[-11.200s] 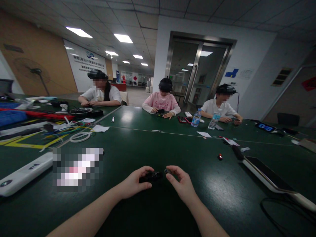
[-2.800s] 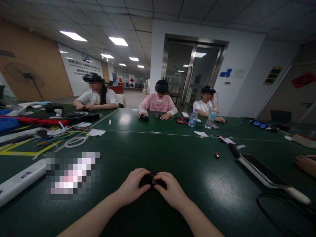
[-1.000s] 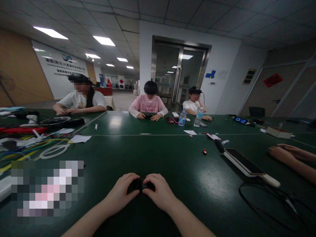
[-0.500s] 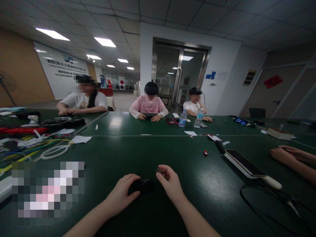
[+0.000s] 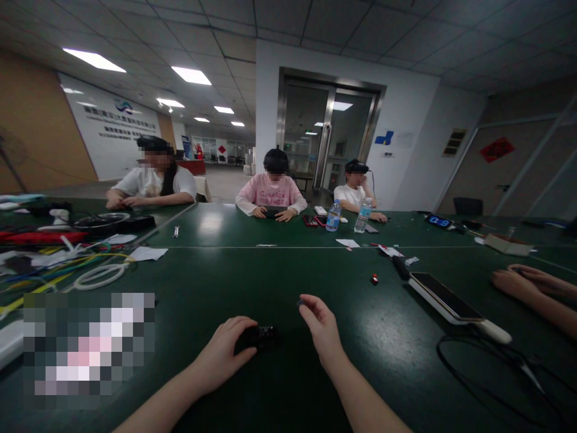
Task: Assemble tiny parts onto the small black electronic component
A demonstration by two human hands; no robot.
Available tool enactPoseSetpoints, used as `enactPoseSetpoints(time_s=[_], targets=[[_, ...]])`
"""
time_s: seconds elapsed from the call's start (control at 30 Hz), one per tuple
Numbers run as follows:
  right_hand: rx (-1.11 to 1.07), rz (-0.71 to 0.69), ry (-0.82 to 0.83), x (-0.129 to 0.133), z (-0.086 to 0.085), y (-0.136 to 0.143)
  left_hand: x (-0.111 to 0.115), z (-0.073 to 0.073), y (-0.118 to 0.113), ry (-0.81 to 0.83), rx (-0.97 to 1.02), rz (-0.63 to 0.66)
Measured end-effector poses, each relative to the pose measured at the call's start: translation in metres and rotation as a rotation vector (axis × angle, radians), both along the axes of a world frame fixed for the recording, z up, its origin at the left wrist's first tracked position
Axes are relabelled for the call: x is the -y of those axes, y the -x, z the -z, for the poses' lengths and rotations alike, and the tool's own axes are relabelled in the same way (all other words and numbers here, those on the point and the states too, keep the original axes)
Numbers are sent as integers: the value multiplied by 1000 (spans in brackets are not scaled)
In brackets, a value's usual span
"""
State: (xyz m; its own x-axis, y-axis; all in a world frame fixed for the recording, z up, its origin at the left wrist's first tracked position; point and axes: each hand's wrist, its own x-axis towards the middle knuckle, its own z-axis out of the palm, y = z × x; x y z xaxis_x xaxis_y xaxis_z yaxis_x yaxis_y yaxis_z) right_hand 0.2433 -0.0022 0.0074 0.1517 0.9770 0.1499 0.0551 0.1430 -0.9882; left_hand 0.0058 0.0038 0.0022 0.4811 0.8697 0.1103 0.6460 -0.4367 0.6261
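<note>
On the dark green table [image 5: 234,276], near its front edge, my left hand [image 5: 228,349] is wrapped round the left end of a small black object [image 5: 267,332], whose right end shows beyond the fingers. To the right of it, my right hand [image 5: 321,328] is raised a little, with thumb and forefinger pinched on a tiny dark piece [image 5: 300,303]. A gap separates this piece from the black object. What the tiny piece is cannot be made out.
Cables [image 5: 101,276] and papers lie at left, beside a blurred-out patch. A white handheld device [image 5: 446,297] with a black cable lies right, near another person's hands [image 5: 518,284]. Two bottles [image 5: 333,216] stand farther back. Three people sit across the table.
My right hand has moved to the right, away from the black object, with the tiny piece in its fingers. My left hand has hardly moved.
</note>
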Motion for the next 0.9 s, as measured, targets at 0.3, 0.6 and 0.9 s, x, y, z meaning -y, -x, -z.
enactPoseSetpoints(time_s=[0.3,0.6,0.9], targets=[[10,4,19,2,-2,1,3,-8,-2,18,-20,-14],[32,-6,8,2,-1,2,1,-4,-2,-8,1,-13],[14,-19,15,3,-2,2,2,-4,-2,-7,1,-16]])
